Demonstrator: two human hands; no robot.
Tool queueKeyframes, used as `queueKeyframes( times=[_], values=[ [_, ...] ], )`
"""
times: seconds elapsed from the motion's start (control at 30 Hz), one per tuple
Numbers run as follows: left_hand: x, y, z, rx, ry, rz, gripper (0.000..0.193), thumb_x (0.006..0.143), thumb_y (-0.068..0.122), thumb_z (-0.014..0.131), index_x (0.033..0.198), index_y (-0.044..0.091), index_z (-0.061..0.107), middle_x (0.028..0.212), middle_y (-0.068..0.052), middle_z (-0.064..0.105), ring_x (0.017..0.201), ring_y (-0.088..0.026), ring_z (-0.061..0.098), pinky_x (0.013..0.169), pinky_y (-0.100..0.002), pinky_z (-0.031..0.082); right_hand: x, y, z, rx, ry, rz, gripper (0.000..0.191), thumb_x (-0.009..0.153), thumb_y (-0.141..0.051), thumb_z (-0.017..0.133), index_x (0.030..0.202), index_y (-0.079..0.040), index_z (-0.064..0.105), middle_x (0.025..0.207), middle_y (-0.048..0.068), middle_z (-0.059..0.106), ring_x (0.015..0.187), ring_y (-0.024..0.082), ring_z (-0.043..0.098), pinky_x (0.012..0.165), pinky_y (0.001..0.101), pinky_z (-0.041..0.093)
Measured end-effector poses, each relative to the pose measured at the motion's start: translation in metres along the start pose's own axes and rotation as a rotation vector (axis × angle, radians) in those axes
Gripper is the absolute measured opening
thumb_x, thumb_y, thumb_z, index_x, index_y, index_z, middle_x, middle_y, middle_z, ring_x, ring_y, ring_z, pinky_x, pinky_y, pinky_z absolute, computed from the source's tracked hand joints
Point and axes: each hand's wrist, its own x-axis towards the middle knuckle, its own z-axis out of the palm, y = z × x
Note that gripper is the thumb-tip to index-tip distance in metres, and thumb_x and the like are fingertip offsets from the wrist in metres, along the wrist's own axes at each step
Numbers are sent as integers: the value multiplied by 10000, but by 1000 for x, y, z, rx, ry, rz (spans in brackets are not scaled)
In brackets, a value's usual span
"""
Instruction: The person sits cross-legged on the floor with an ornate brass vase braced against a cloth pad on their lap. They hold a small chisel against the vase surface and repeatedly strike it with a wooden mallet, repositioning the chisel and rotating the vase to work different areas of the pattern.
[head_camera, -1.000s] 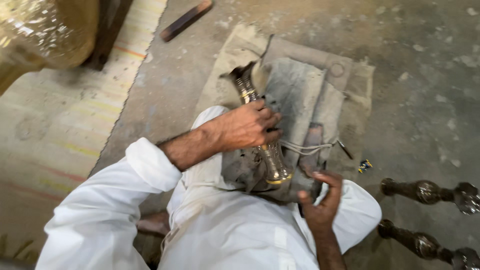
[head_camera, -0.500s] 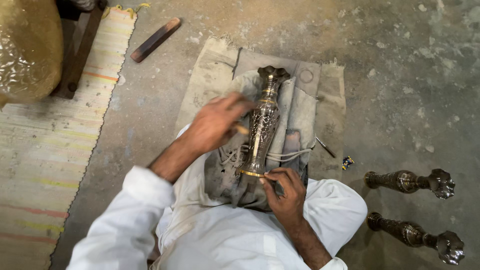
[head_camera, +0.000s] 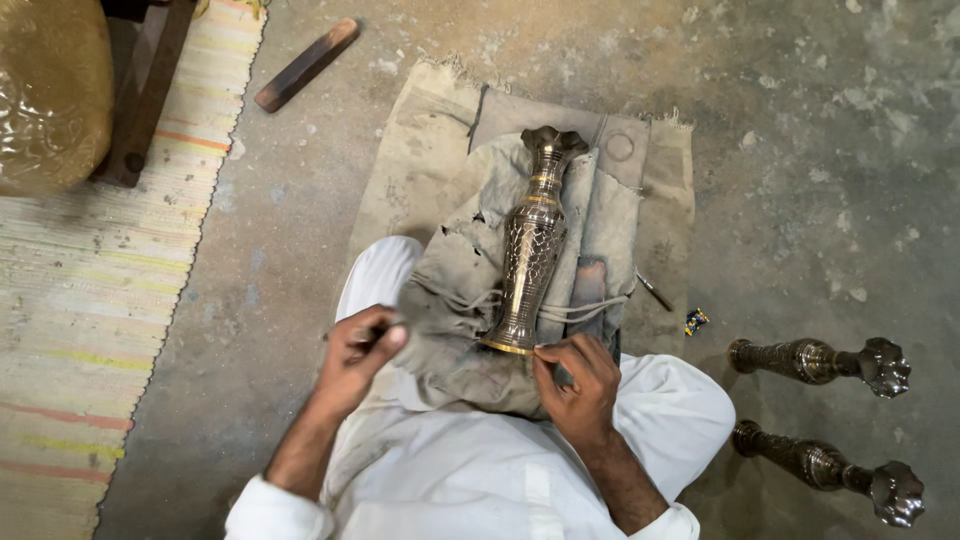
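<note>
An engraved brass vase (head_camera: 530, 250) lies lengthwise on a grey cloth (head_camera: 455, 280) spread over my lap, its flared mouth pointing away from me. My right hand (head_camera: 577, 385) rests at the vase's base, with the fingertips pinching the base rim. My left hand (head_camera: 358, 350) sits to the left of the cloth over my white-clad knee. Its fingers are closed around a thin dark tool, apart from the vase. A cord runs across the cloth near the vase's foot.
Two more brass vases (head_camera: 815, 360) (head_camera: 825, 468) lie on the concrete floor at the right. A small blue object (head_camera: 696, 320) and a thin pin (head_camera: 652, 292) lie beside the burlap mat (head_camera: 415, 150). A wooden stick (head_camera: 305, 65), a striped rug (head_camera: 90, 300) and a shiny wrapped bundle (head_camera: 50, 95) are at the left.
My left hand has left the vase's body and drawn back down-left to my knee. The vase now lies straighter on the cloth, and my right hand stays at its base.
</note>
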Motion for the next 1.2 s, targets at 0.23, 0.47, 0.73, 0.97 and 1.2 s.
queueKeyframes(
  times=[0.23,0.47,0.73,0.97,1.2],
  values=[
    [80,74,115,431,-195,591,224,852,51,705,1068,23,650,980,-121,625,886,-307,659,775,-402,512,-1,0,0,-57,-24,4,175,730,34,795,800,-24,645,767,104,618,722,300,621,656,416,459],
    [121,81,128,567,138,472,159,896,41,675,1047,65,631,1016,-128,632,866,-335,679,745,-466,543,11,-10,-7,-45,-42,20,194,724,39,744,894,-29,679,850,107,658,790,304,655,697,412,490],
    [100,72,126,570,20,589,208,845,30,679,1034,48,596,986,-178,609,878,-396,660,759,-474,523,3,7,10,-190,-49,-29,193,709,-1,797,854,-33,673,847,125,659,795,346,660,726,445,502],
    [119,81,140,455,167,509,145,934,54,681,1048,45,591,1003,-145,622,858,-350,670,739,-447,521,-27,14,6,203,65,275,197,762,21,745,947,-28,699,937,135,700,775,293,679,683,373,537],
    [136,80,143,573,103,577,137,902,70,674,1035,65,643,962,-154,624,849,-363,671,729,-459,530,-11,10,11,-80,24,136,194,752,7,811,888,-48,683,879,74,689,769,252,656,678,345,482]
  ],
)
